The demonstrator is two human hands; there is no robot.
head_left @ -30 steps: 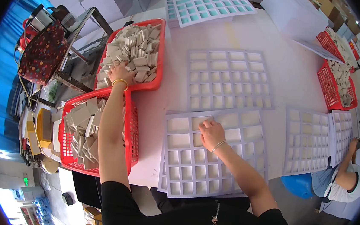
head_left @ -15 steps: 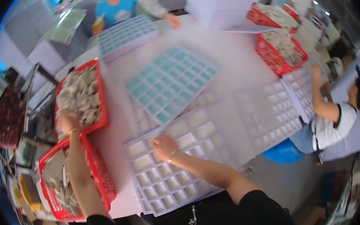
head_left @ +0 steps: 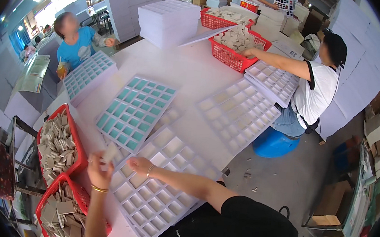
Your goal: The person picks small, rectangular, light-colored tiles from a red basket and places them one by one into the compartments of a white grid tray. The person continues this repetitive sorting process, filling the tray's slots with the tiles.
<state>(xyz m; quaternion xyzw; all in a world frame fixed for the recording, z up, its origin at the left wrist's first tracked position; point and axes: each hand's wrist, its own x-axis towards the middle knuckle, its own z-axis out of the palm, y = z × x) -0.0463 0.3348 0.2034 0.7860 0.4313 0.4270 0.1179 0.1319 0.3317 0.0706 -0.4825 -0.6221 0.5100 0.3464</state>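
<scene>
One flat pale piece (head_left: 113, 151), in hand

Upper red basket (head_left: 79, 142): heaped with loose pale pieces (head_left: 56, 145).
Lower red basket (head_left: 78, 192): close by the first, filled with broader-looking flat pieces (head_left: 65, 208).
Left hand (head_left: 98, 169): outside both baskets, fingers pinched on the flat pale piece, which is tilted up near the left edge of the near tray (head_left: 164, 195).
Teal-celled tray (head_left: 136, 109): askew at the near tray's far side.
Right hand (head_left: 140, 165): over the near tray's far left cells; cannot tell whether its fingertips meet or hold anything.
Near tray: white grid, some cells beige, others whiter.
Step in hand, by judgement: supplying a piece to the grid. Next move seems to call for passing it across, squaring it to a cell and pressing it flat.
</scene>
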